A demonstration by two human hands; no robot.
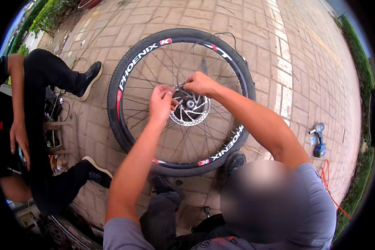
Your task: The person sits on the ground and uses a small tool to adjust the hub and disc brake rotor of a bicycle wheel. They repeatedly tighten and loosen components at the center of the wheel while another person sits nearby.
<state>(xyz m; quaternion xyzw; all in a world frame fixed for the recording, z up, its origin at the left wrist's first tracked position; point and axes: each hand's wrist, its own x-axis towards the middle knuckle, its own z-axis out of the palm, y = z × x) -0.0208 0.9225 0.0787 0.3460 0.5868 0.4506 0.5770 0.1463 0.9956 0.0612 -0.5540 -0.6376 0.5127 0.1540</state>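
A bicycle wheel (123, 62) with a black tire lies flat on the paving. At its middle is a silver disc brake rotor (189, 122) around a dark hub (190, 104). My left hand (160, 103) is at the rotor's left edge, fingers bent and apart. My right hand (201, 85) is over the rotor's upper edge with its fingers pinched together. What sits between those fingertips is too small to tell. A thin dark cable (178, 71) curves from the wheel's far side down to the hub, close beside my right fingertips.
A seated person (50, 75) in dark clothes is at the left, one hand (20, 137) hanging down, with a wooden stool (73, 135) close by. A blue cordless power tool (319, 141) and an orange cord (327, 183) lie on the right. A hedge (356, 175) borders the paving.
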